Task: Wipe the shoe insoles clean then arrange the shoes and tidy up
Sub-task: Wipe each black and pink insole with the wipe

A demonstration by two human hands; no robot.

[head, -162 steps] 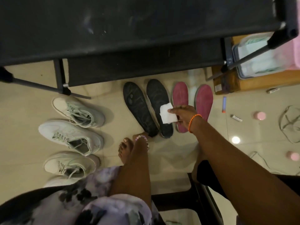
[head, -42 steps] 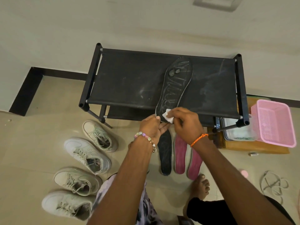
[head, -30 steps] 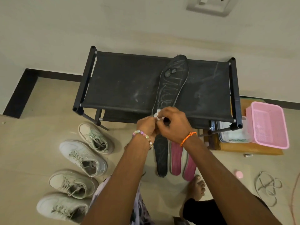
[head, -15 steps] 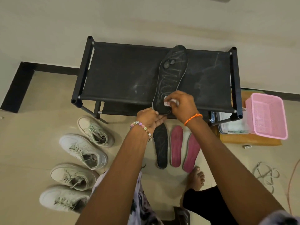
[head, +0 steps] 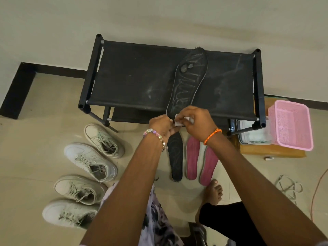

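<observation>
A black insole (head: 188,80) lies lengthwise on the black shoe rack (head: 134,79), its heel end over the front edge. My left hand (head: 162,126) grips that heel end. My right hand (head: 196,123) pinches a small white wipe (head: 178,122) against the heel. A second black insole (head: 175,157) and two pink insoles (head: 192,157) (head: 208,166) lie on the floor below my hands. Several white sneakers (head: 92,162) stand in a row on the left.
A pink basket (head: 291,125) and a clear tub (head: 252,134) sit on a wooden board (head: 271,151) right of the rack. Loose cords (head: 288,187) lie on the floor at right. My bare foot (head: 213,191) is near the pink insoles. A wall runs behind the rack.
The black insole went from the floor up onto the rack. In the last second my right hand slid the wipe up the heel and back down to its end.
</observation>
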